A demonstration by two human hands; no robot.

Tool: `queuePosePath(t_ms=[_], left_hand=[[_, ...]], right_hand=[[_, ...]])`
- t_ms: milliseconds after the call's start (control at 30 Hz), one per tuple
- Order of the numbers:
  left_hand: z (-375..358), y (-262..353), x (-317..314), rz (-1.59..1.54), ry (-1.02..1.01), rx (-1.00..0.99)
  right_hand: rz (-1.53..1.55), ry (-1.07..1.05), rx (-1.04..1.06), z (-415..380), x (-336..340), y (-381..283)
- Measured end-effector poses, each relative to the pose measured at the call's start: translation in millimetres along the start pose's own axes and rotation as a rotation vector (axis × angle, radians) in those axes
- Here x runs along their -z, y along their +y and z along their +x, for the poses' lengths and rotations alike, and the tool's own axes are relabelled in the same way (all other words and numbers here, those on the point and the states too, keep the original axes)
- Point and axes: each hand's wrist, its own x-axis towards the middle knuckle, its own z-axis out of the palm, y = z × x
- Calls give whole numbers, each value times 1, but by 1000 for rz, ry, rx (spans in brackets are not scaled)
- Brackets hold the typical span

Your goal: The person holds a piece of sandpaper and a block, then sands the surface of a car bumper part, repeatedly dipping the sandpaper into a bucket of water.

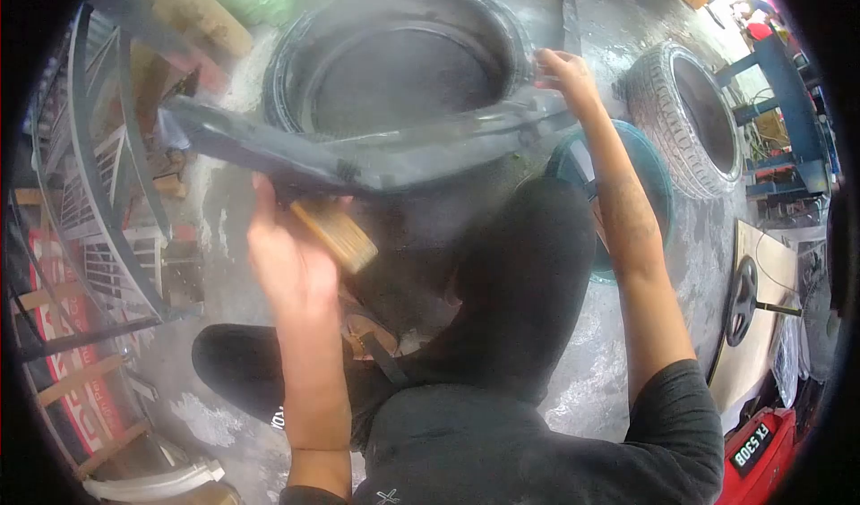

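both hands [296, 259] holding up black rubber strip [358, 160] near tire [399, 53]

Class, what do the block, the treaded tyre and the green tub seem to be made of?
Block: probably wood, matt, judging by its tan colour and grain-like lines, though blur leaves doubt.
Tyre: dull grey rubber, shown by its moulded tread.
Tub: likely smooth plastic, from its thin, evenly coloured wall.

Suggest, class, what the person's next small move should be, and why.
Probably ease the right hand outward to straighten the inner tube: it bends in the middle, between that hand and the left. The left hand also has the wooden block just below the tube, so the right seems freer to adjust. Blur hides the right fingers' exact grip.
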Motion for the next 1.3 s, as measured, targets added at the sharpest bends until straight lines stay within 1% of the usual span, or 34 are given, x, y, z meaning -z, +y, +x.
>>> queuePosePath(t_ms=[33,100,133,167,200,233,267,300,367,400,433,500,533,567,633,700,733,767,800,833,900,933,967,1000,1033,1067,1100,1133,1167,1200,1267,1300], left_hand=[[5,-3,4,-4,6,-12],[19,-9,28,-13,-45,41],[22,-11,33,-75,33,56],[28,-14,49,-66,18,-32],[20,-6,52,-37,92,-110],[13,0,53,-10,155,-181],[7,5,57,76,123,-365],[7,11,56,70,123,-383],[3,19,58,302,165,-690],[8,25,65,381,155,-683],[23,23,80,360,179,-695],[58,10,122,926,284,-893],[55,3,124,1036,285,-1020],[52,-2,128,1025,301,-1026],[42,-9,123,1150,256,-1175],[41,-1,111,1075,262,-1188],[41,13,100,1056,228,-1292],[42,28,90,1039,193,-1398],[46,41,81,1144,192,-1324],[59,44,86,1121,161,-1329],[112,42,93,1441,202,-1262],[129,38,93,1391,209,-1258],[139,31,102,1345,216,-1250],[151,19,110,1211,225,-1249],[161,6,120,1089,240,-1228],[167,-4,128,1049,222,-1248],[170,-11,131,1018,224,-1261],[171,-14,122,1007,212,-1260],[169,-18,119,1000,198,-1220],[166,-23,114,996,189,-1179],[174,-33,94,1044,184,-1178],[179,-42,87,1078,193,-1177]], right_hand=[[3,-13,6,-10,-3,-9],[125,-126,53,-25,-21,-21],[110,-151,39,-29,-28,-25],[72,-200,53,-34,-36,-37],[58,-259,116,-44,-44,-54],[37,-271,141,-54,-52,-74],[41,-293,170,-57,-58,-88],[40,-306,200,-58,-62,-102],[12,-423,278,-67,-72,-136],[-19,-425,309,-73,-82,-152],[-30,-454,323,-75,-88,-163],[-145,-474,389,-81,-105,-183],[-149,-495,403,-86,-115,-188],[-217,-533,390,-90,-126,-192],[-321,-571,454,-108,-153,-195],[-361,-577,421,-115,-176,-187],[-384,-586,390,-117,-187,-179],[-326,-536,377,-119,-196,-168],[-375,-493,361,-119,-203,-156],[-426,-430,346,-117,-204,-144],[-234,-240,185,-134,-207,-117],[21,-141,121,-131,-211,-82],[184,-39,169,-143,-215,-62],[172,123,202,-160,-221,-48],[65,254,244,-171,-223,-29],[-40,341,313,-177,-223,-12],[-66,364,306,-176,-223,7],[-140,385,366,-174,-225,15],[-214,393,424,-170,-229,23],[-220,387,424,-161,-225,28],[-347,505,498,-135,-215,36],[-324,587,463,-119,-211,44]])
